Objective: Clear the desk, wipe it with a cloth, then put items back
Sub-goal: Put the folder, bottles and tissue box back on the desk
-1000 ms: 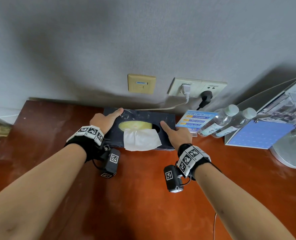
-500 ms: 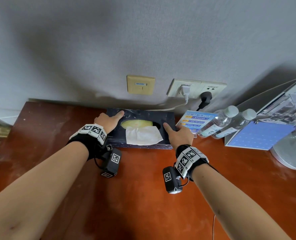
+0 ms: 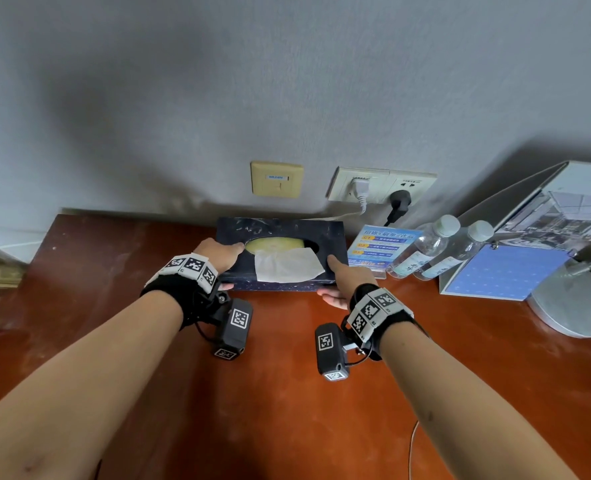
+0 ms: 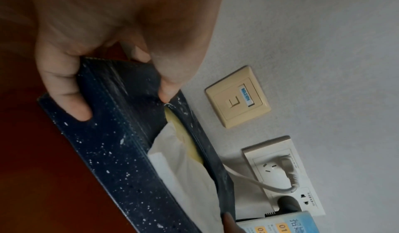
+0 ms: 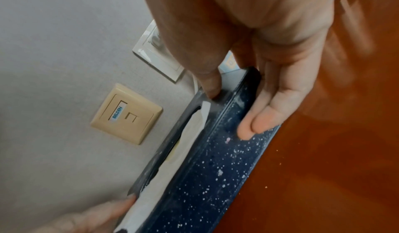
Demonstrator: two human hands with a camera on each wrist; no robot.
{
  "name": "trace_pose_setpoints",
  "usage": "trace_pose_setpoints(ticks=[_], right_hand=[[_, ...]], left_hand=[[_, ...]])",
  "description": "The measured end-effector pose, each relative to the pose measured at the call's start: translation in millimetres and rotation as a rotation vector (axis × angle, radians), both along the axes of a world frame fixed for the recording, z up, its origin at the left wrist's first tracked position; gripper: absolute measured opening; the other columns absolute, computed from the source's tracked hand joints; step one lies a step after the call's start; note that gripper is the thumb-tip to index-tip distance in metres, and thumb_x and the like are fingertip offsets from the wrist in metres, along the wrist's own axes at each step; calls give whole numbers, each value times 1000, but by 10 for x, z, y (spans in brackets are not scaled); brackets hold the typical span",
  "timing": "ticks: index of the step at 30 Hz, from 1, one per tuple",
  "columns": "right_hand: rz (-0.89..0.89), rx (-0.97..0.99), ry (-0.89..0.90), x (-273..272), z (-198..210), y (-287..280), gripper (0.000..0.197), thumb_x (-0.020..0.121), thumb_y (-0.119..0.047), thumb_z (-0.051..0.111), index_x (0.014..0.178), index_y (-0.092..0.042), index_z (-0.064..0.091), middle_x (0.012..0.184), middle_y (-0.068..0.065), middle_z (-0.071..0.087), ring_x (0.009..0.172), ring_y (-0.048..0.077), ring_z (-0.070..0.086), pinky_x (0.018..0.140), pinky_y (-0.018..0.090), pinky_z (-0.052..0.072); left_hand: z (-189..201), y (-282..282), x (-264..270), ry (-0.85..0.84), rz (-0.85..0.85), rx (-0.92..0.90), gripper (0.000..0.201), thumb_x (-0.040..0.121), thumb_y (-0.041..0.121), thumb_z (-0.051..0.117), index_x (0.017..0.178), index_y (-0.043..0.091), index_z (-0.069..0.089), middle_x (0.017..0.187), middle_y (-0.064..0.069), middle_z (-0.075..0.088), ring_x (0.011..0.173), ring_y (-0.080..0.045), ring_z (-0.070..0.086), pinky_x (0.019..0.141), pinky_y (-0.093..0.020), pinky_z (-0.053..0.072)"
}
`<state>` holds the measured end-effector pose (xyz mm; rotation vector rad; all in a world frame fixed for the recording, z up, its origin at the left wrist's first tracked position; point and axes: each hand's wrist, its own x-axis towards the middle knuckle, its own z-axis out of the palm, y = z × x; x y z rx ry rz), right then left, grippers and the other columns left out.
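A dark blue speckled tissue box [image 3: 287, 233] with a white tissue [image 3: 285, 266] hanging out of its oval slot stands on the red-brown desk [image 3: 287, 393], close to the back wall. My left hand [image 3: 223, 254] grips the box's left end [image 4: 103, 134], thumb on top and fingers along the front side. My right hand [image 3: 342, 275] grips the right end [image 5: 215, 160] the same way, thumb on the top edge, fingers curled against the front face.
To the right of the box stand a blue leaflet holder [image 3: 380, 245], two water bottles [image 3: 429, 245], a blue-and-grey folder [image 3: 505, 271] and a round lamp base [image 3: 571, 306]. Wall sockets with two plugs [image 3: 380, 190] sit right behind the box. A thin cable [image 3: 412, 445] lies near the front right.
Both hands have pushed the tissue box away from me, closer to the wall. My thumbs stay on its top throughout.
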<state>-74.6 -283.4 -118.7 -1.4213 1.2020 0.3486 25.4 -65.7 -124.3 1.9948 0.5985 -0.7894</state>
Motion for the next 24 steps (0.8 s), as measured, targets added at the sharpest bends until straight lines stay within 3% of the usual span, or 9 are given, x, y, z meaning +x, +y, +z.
trace_pose_setpoints(ticks=[4, 8, 13, 17, 21, 24], right_hand=[[-25, -12, -28, 67, -73, -21, 54, 89, -44, 64, 119, -1, 52, 76, 15, 74, 65, 21, 73, 59, 32, 60], [-72, -36, -57, 151, -114, -11, 56, 89, -42, 66, 120, 2, 49, 81, 18, 73, 68, 25, 74, 67, 37, 61], [-77, -43, -64, 223, -123, -26, 57, 88, -43, 66, 119, 2, 51, 84, 18, 73, 67, 24, 73, 64, 36, 61], [-65, -66, -69, 202, -138, -21, 57, 88, -45, 66, 115, 2, 50, 83, 17, 73, 67, 25, 73, 67, 39, 61], [116, -256, -10, 153, -135, -19, 62, 86, -58, 56, 101, 2, 60, 78, 13, 72, 63, 24, 72, 65, 42, 62], [288, -476, 17, 111, -62, -60, 64, 83, -66, 45, 87, -4, 62, 78, 12, 72, 71, 27, 71, 73, 43, 60]], left_hand=[[119, -65, 32, -16, -2, -6, 51, 84, 37, 68, 120, 5, 54, 115, -13, 59, 93, -36, 61, 71, -50, 59], [66, -65, 131, -52, -44, 44, 55, 82, 45, 66, 118, 5, 56, 114, -13, 61, 96, -36, 62, 78, -47, 58], [156, -134, 147, -35, 2, 27, 47, 87, 37, 65, 116, 5, 48, 113, -11, 55, 95, -36, 58, 78, -49, 58], [160, -159, 162, -4, 47, -4, 51, 89, 32, 65, 128, 6, 45, 110, -12, 49, 93, -37, 54, 72, -48, 58], [151, -151, 160, -28, -7, 58, 53, 88, 38, 64, 125, 4, 48, 106, -12, 54, 87, -35, 58, 79, -49, 58], [142, -136, 152, -44, -63, 117, 57, 86, 43, 63, 123, 1, 52, 114, -16, 60, 98, -36, 60, 88, -46, 54]])
